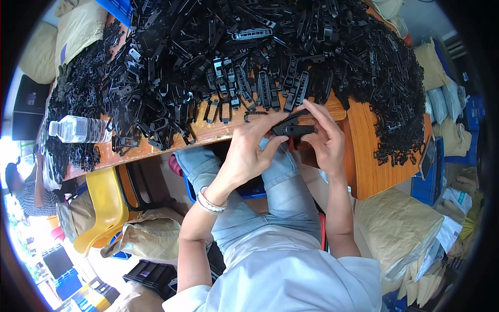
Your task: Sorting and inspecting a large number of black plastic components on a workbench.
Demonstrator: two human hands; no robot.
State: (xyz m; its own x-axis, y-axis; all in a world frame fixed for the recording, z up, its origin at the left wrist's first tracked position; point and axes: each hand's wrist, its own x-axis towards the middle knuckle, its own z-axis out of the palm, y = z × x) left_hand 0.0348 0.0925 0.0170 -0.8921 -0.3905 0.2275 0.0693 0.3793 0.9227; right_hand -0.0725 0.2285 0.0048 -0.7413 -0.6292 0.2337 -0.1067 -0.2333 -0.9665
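Both hands meet just below the table's front edge, over my lap. My left hand [248, 152] and my right hand [323, 139] together grip one black plastic part [294, 127], a flat elongated piece. A small red bit [294, 141] shows under it between the fingers. A silver bracelet [210, 202] circles my left wrist. Directly above the hands, a huge heap of similar black plastic parts [270, 47] covers the wooden table [364, 156], with a few laid out in a row near the edge.
A clear water bottle [79, 129] lies on the table's left end. A yellow chair [106, 205] stands at lower left, tan sacks [400, 229] at right and behind. A dark phone [427, 157] rests on the table's right edge. Another person [28, 190] sits far left.
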